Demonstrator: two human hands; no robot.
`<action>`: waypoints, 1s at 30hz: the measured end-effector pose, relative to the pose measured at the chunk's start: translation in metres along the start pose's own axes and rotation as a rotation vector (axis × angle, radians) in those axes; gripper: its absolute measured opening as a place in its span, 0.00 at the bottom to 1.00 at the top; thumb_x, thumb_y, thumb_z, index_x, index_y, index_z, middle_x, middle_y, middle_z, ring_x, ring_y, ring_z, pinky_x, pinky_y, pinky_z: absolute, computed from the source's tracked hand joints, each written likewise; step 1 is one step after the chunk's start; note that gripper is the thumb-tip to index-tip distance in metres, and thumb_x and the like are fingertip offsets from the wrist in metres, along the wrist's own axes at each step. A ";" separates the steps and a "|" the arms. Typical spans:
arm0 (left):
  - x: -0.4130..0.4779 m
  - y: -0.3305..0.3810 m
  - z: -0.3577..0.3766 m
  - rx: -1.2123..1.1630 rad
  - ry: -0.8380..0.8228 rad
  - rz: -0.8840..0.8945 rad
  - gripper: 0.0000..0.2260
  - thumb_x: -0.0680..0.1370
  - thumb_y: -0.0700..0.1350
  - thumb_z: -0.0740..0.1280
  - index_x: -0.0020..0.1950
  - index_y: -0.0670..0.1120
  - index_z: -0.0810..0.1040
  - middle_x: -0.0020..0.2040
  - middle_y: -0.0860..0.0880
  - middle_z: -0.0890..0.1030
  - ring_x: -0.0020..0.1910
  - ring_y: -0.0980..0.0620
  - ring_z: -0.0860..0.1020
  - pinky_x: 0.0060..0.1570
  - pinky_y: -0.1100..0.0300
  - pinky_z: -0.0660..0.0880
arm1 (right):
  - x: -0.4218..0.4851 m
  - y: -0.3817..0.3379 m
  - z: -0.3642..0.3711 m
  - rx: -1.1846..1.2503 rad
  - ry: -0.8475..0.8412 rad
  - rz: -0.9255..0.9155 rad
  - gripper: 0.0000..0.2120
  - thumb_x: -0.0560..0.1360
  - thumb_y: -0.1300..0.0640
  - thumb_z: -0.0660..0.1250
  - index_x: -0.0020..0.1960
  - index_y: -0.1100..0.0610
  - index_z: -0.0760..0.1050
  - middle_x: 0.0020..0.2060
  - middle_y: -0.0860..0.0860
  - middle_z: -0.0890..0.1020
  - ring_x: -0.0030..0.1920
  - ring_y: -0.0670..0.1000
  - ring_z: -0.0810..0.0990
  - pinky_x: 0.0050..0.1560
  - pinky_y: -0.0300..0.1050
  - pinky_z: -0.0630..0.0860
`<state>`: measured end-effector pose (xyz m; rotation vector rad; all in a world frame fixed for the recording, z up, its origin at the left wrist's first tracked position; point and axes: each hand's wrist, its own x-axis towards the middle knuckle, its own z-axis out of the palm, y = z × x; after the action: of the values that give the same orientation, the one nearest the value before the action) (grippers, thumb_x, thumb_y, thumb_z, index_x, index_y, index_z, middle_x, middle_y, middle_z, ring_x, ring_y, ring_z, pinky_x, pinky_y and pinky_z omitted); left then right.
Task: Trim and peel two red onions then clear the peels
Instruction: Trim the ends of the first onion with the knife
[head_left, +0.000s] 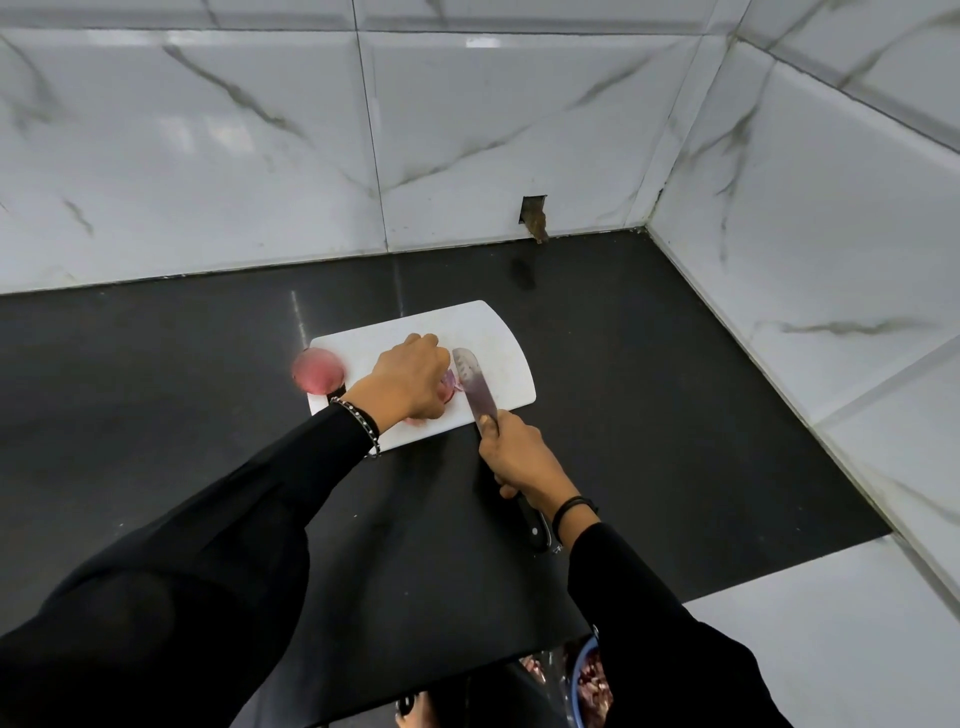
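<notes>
A white cutting board lies on the black counter. My left hand is curled over a red onion on the board and hides most of it. My right hand grips the black handle of a knife, index finger along the spine. Its blade lies against the onion's right end. A second red onion sits at the board's left edge, whole and untouched.
The black counter meets white marble-tiled walls at the back and right. A small hole opens in the back wall. Below the counter's front edge stands a blue-rimmed bowl holding reddish scraps.
</notes>
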<state>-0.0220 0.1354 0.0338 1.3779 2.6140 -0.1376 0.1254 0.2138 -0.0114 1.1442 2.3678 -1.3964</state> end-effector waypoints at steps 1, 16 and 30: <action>-0.001 -0.002 0.003 -0.033 0.008 -0.008 0.15 0.73 0.44 0.71 0.58 0.42 0.76 0.55 0.45 0.72 0.58 0.44 0.73 0.41 0.54 0.69 | 0.000 0.001 0.000 -0.001 0.001 -0.006 0.17 0.84 0.45 0.51 0.63 0.56 0.69 0.59 0.59 0.76 0.37 0.52 0.77 0.30 0.42 0.74; -0.037 -0.031 0.033 -0.738 0.253 -0.068 0.28 0.69 0.46 0.80 0.66 0.46 0.75 0.58 0.50 0.76 0.56 0.50 0.76 0.59 0.59 0.73 | 0.001 0.004 -0.003 -0.004 -0.011 -0.014 0.17 0.84 0.45 0.51 0.62 0.55 0.68 0.59 0.60 0.76 0.36 0.51 0.77 0.28 0.41 0.74; -0.060 -0.058 0.044 -1.038 0.271 -0.152 0.29 0.70 0.41 0.79 0.67 0.48 0.70 0.61 0.51 0.74 0.56 0.53 0.77 0.55 0.62 0.78 | -0.017 0.006 -0.002 -0.013 0.091 -0.027 0.17 0.85 0.44 0.49 0.57 0.56 0.69 0.53 0.56 0.78 0.38 0.51 0.78 0.28 0.41 0.75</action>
<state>-0.0316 0.0470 0.0024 0.8272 2.3097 1.2587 0.1421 0.2083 -0.0057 1.2011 2.4594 -1.3635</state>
